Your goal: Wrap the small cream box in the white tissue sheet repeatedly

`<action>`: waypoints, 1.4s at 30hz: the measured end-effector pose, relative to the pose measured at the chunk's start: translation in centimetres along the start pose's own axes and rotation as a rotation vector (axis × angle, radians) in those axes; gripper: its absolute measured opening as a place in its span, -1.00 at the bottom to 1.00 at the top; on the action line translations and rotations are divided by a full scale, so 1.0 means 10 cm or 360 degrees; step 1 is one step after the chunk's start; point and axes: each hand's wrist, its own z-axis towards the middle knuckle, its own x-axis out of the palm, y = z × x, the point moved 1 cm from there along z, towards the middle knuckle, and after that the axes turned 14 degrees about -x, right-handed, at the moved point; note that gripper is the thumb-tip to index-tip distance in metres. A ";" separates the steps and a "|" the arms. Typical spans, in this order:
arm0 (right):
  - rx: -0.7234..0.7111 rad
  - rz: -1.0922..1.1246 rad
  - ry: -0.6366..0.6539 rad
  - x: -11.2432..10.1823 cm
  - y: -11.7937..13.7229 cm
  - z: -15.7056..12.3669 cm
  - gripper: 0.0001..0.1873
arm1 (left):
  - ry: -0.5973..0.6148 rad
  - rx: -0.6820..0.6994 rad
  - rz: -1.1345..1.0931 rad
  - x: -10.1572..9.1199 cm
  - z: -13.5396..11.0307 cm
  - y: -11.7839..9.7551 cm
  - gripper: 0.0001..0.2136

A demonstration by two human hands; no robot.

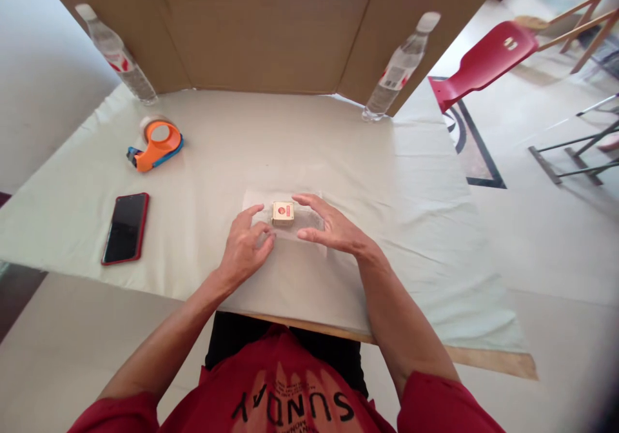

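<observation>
A folded cardboard panel [261, 30] stands across the top of the frame, at the far side of a desk [271, 146] covered in pale cloth, with a light floor [546, 239] at the right. Near the centre, the left grip [243, 246] is spread, its fingers loosely curled with gaps between them. The right grip [336, 226] is spread too, thumb and fingers well apart. Between them sits a small cream box [283, 213] with red print on its top, held by neither. It rests on a clear plastic sheet [305, 219]; whether the fingertips touch this sheet I cannot tell. At the left of the frame, a dark-screened phone [126, 228] in a red case lies on the cloth. Above it, toward the upper left, is an orange and blue tape dispenser [159, 146]. Two clear bottles with white caps stand by the panel, one [116, 52] in the upper left, the other [399, 71] in the upper right. Beyond the desk, at the upper right, is a red chair [493, 55]. A red shirt [290, 388] fills the bottom centre.
</observation>
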 end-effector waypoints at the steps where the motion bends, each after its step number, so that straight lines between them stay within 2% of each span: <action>1: -0.0018 -0.0065 0.0019 -0.02 0.06 -0.02 -0.21 | 0.0025 -0.0093 -0.0090 -0.01 0.04 -0.01 -0.91; 3: -0.0014 -0.0222 0.0023 -0.01 0.12 -0.05 -0.22 | 0.0099 -0.0229 -0.0248 -0.02 0.12 -0.02 -0.91; 4: 0.0018 -0.0299 -0.0005 0.01 0.13 -0.06 -0.29 | 0.0132 -0.0267 -0.0311 -0.02 0.16 -0.02 -0.91; 8: 0.0257 -0.0374 -0.0240 0.08 0.05 0.03 -0.82 | 0.0207 -0.0322 -0.0471 -0.01 0.25 -0.02 -0.91; 10: 0.0284 -0.0289 -0.0304 0.07 0.00 0.11 -0.93 | 0.0250 -0.0342 -0.0523 -0.01 0.28 -0.03 -0.91; 14: 0.0230 0.0006 -0.0291 0.05 -0.10 0.27 -0.86 | 0.0321 -0.0461 -0.0649 0.00 0.37 -0.05 -0.90; 18: 0.0350 0.0336 -0.0347 0.10 -0.21 0.34 -0.82 | 0.0362 -0.0593 -0.0808 0.07 0.51 -0.07 -0.85; 21: 0.0381 0.0446 -0.0453 0.15 -0.25 0.32 -0.82 | 0.0347 -0.0596 -0.0894 0.12 0.55 -0.09 -0.87; 24: 0.0402 0.0445 -0.0484 0.19 -0.24 0.24 -0.82 | 0.0338 -0.0565 -0.0966 0.17 0.49 -0.08 -0.89; 28: 0.0447 0.0377 -0.0414 0.23 -0.24 0.08 -0.84 | 0.0329 -0.0564 -0.0998 0.19 0.36 -0.08 -0.89; 30: 0.0421 0.0226 -0.0432 0.22 -0.21 0.00 -0.85 | 0.0326 -0.0569 -0.0992 0.19 0.33 -0.08 -0.89; 32: 0.0290 -0.0122 -0.0557 0.19 -0.14 -0.05 -0.85 | 0.0343 -0.0576 -0.0979 0.19 0.34 -0.09 -0.88; 34: 0.0061 -0.0551 -0.0651 0.18 -0.01 -0.09 -0.85 | 0.0370 -0.0585 -0.0968 0.19 0.35 -0.09 -0.87; 36: -0.0194 -0.0863 -0.0529 0.22 0.13 -0.09 -0.85 | 0.0388 -0.0575 -0.0953 0.19 0.38 -0.09 -0.86; 38: -0.0383 -0.1019 -0.0266 0.31 0.23 -0.07 -0.83 | 0.0404 -0.0558 -0.0917 0.18 0.40 -0.08 -0.86; 40: -0.0432 -0.1106 -0.0059 0.39 0.27 -0.04 -0.79 | 0.0426 -0.0551 -0.0829 0.14 0.41 -0.06 -0.85; 42: -0.0389 -0.1172 0.0038 0.44 0.26 -0.01 -0.78 | 0.0442 -0.0533 -0.0721 0.07 0.40 -0.01 -0.84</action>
